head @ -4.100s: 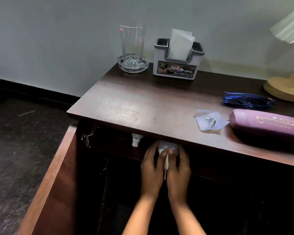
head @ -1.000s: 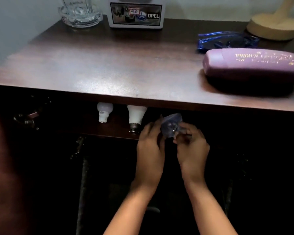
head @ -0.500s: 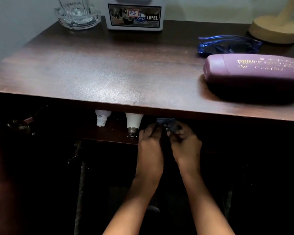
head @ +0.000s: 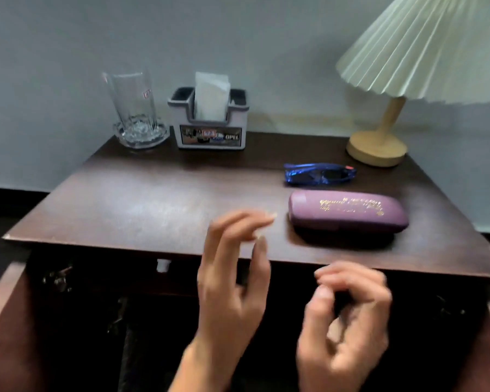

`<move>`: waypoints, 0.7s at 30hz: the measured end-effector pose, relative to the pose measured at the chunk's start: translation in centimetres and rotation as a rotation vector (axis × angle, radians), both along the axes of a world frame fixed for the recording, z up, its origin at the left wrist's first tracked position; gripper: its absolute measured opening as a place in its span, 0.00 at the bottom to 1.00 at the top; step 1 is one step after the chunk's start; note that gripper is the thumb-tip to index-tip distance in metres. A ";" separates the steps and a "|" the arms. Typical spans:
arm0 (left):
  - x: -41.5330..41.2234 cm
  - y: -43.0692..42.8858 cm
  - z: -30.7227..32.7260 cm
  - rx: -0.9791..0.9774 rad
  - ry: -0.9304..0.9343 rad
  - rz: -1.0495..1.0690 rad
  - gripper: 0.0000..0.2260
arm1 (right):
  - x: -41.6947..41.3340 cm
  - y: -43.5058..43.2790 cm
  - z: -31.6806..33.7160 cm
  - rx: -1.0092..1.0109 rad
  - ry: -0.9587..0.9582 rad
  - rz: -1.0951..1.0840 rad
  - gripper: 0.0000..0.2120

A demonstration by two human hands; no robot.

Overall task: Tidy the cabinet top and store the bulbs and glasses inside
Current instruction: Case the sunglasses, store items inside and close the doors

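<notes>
My left hand point(head: 232, 281) hovers open, empty, near the purple case point(head: 348, 212) — right hand point(head: 345, 321) loosely curled, holding nothing

Single head-worn view, looking forward and down, close over the cabinet top point(head: 142, 205), facing the wall point(head: 238, 38)
</notes>
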State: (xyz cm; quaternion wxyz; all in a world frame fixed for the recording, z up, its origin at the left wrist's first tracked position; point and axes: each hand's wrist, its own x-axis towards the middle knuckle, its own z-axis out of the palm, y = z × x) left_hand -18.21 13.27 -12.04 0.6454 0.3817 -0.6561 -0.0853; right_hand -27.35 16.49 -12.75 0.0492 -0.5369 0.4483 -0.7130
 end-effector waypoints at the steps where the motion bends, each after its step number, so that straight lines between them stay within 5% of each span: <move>1: 0.2 -1.5 1.5 0.055 -0.078 -0.090 0.13 | -1.3 -0.7 1.3 -0.013 0.088 -0.050 0.07; 5: -0.3 -6.9 3.0 0.332 -0.383 -0.286 0.36 | -6.6 -4.4 4.2 0.278 0.455 -0.205 0.18; 8: -0.7 -8.6 2.5 0.465 -0.423 -0.364 0.42 | -9.4 -6.2 4.0 0.482 0.718 -0.089 0.26; 14: -0.4 -9.1 2.1 0.511 -0.368 -0.404 0.32 | -11.5 -7.6 3.9 0.749 0.802 -0.039 0.31; 21: 3.9 -8.4 1.7 0.568 -0.165 -0.377 0.24 | -8.0 -9.1 3.7 0.494 0.781 0.192 0.29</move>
